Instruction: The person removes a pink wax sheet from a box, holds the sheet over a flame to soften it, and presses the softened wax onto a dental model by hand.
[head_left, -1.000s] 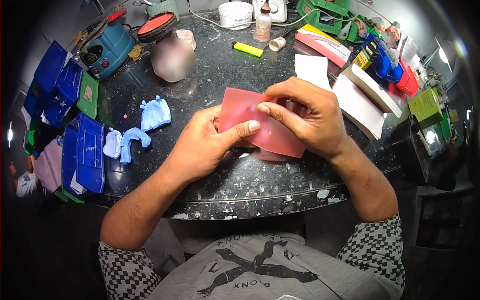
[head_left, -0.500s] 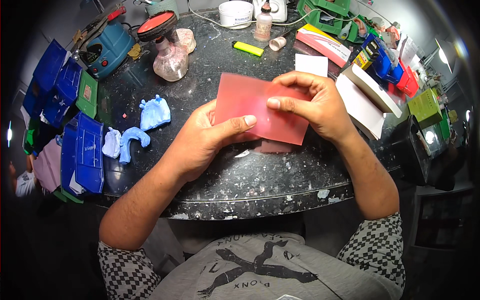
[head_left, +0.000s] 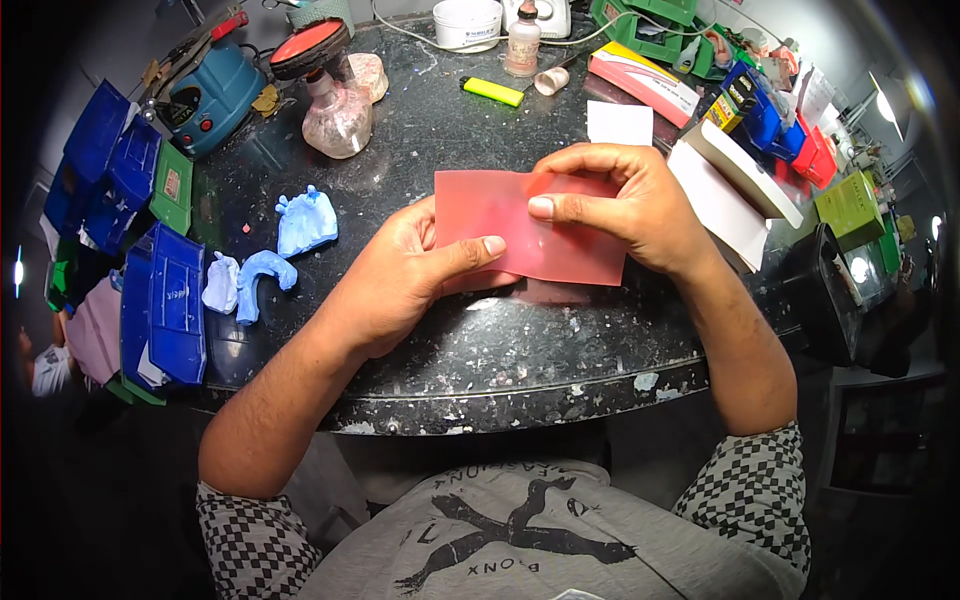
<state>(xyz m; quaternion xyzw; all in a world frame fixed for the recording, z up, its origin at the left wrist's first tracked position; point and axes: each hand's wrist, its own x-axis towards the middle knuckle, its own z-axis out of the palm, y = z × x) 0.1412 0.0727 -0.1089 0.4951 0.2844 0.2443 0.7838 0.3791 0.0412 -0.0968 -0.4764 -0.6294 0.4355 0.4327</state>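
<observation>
Pink sheet in both hands

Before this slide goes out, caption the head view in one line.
The left hand and right hand hold a pink sheet above a speckled black worktop.

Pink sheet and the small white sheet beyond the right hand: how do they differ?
The pink sheet is held by left hand and right hand; the white sheet lies on the table. The pink sheet bends slightly; the white sheet looks flat. Both look thin.

The pink sheet has levelled; its lower right corner has risen.
</observation>
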